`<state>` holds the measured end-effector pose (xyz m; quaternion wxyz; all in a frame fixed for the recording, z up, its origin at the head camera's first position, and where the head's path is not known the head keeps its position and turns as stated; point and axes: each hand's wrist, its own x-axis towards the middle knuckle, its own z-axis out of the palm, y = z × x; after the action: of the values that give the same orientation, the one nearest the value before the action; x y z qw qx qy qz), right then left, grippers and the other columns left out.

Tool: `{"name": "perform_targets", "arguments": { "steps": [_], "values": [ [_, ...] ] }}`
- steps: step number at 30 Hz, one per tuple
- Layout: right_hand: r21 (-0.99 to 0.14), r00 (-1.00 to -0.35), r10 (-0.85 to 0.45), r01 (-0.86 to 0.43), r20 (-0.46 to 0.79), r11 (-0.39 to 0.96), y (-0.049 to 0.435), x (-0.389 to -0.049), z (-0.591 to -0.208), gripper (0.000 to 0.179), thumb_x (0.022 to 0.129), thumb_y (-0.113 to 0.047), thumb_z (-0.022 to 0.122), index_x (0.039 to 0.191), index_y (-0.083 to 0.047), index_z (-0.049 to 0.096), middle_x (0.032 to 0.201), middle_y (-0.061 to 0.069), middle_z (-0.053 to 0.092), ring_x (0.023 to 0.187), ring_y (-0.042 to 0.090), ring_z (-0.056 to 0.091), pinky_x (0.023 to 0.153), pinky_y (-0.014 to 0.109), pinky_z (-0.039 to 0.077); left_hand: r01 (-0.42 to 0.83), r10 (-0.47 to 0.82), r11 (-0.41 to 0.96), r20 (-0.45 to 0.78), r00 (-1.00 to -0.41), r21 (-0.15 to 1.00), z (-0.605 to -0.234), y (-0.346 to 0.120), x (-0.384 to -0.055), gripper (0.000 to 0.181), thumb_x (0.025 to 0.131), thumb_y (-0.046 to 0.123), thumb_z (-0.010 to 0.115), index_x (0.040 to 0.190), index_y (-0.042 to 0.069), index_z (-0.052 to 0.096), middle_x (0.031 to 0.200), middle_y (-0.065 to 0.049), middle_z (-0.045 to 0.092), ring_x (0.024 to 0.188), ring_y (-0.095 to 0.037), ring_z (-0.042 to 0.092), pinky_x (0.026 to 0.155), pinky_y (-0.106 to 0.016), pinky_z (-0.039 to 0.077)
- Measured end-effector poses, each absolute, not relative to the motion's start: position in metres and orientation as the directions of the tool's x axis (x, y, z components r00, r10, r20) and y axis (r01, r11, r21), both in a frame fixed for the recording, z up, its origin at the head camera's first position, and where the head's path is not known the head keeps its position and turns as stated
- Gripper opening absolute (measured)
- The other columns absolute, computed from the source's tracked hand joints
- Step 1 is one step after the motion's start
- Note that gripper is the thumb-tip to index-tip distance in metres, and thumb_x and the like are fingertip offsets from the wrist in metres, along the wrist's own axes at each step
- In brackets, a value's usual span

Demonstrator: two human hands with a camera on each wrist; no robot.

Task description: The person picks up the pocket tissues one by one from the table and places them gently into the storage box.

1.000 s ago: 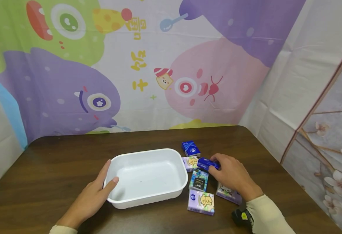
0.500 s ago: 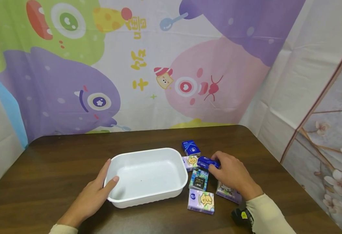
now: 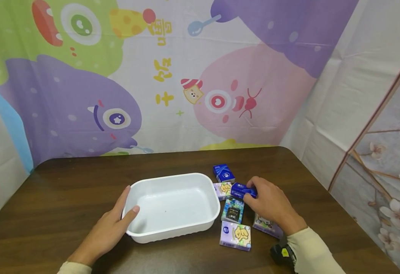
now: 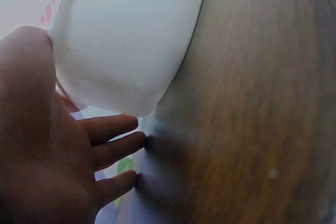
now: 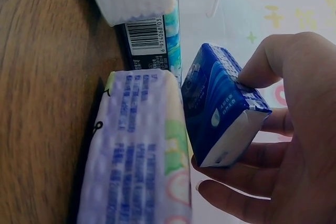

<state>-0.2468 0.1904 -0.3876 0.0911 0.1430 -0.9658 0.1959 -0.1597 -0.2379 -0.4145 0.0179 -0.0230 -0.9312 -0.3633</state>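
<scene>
A white plastic basin [image 3: 172, 205] stands on the table. My left hand [image 3: 109, 228] holds its left end, thumb over the rim and index finger along the outside; the left wrist view shows the other fingers [image 4: 121, 148] spread below the basin's wall. My right hand [image 3: 270, 199] pinches a blue tissue pack [image 3: 240, 190] between thumb and fingers, and the right wrist view shows this pack [image 5: 220, 106] tilted. Close around it are a purple bear-print tissue pack [image 3: 223, 190] by the basin's rim and a dark-labelled green-blue tissue pack [image 3: 233, 209].
Another blue tissue pack [image 3: 223, 173] lies farther back. Nearer the front is a purple bear-print pack [image 3: 235, 236], and a further purple pack [image 3: 267, 226] is partly under the right wrist in view. A printed curtain [image 3: 172, 133] hangs behind the brown table [image 3: 66, 190].
The blue tissue pack turns slightly in my right fingers, which stay in the same place. My left hand and the basin keep their position.
</scene>
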Motion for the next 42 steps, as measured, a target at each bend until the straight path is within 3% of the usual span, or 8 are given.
{"name": "perform_targets", "arguments": {
  "steps": [12,21,42],
  "values": [
    [-0.416,-0.951,-0.222,-0.294,0.214,0.86,0.185,-0.245,-0.389,0.028,0.087,-0.029,0.07,0.108,-0.014,0.06,0.109,0.003,0.062,0.092,0.022,0.06,0.084,0.046,0.055,0.057,0.033,0.727,0.048,-0.998,0.684,-0.414,-0.238,-0.159,0.078,0.103,0.059,0.041,0.163,0.025,0.005,0.155,-0.025,0.035,0.129,-0.048,0.048,0.096,-0.065,0.04],
    [-0.463,-0.952,-0.228,-0.298,0.202,0.835,0.18,-0.245,-0.39,0.028,0.088,-0.028,0.071,0.109,-0.015,0.059,0.108,0.002,0.061,0.092,0.022,0.059,0.083,0.044,0.056,0.056,0.028,0.726,0.052,-0.998,0.685,-0.415,-0.238,-0.158,0.077,0.103,0.058,0.041,0.163,0.026,0.006,0.154,-0.025,0.036,0.129,-0.048,0.049,0.096,-0.065,0.04],
    [-0.476,-0.904,-0.297,-0.416,0.307,0.775,0.16,-0.25,-0.387,0.029,0.088,-0.027,0.072,0.112,-0.014,0.062,0.114,0.0,0.062,0.091,0.018,0.058,0.077,0.036,0.055,0.054,0.024,0.722,0.054,-0.998,0.69,-0.415,-0.239,-0.159,0.077,0.103,0.059,0.042,0.163,0.026,0.007,0.155,-0.024,0.036,0.129,-0.046,0.049,0.097,-0.064,0.04]
  ]
}}
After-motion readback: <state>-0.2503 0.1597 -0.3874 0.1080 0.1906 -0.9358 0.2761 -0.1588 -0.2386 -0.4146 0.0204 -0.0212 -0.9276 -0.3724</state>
